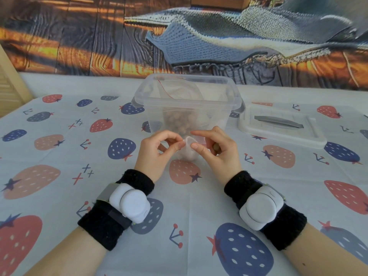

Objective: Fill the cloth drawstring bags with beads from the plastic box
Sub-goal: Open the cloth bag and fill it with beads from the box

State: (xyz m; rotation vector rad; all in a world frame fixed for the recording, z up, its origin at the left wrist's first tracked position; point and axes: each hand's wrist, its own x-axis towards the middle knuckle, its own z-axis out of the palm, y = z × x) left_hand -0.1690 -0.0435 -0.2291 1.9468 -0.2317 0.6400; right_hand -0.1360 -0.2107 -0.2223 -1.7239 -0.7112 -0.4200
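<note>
**Both hands pinching bag mouth in front of box**

Box is lidless, with brown beads heaped at the bottom and pale cloth with a red string inside (looks like more bags, hazy through the wall). Lid lies just right of it. Left hand and right hand each pinch the rim of a small white bag, fingers curled. Right hand also holds a bead in the curled fingers. Bag contents can't be seen.
</note>
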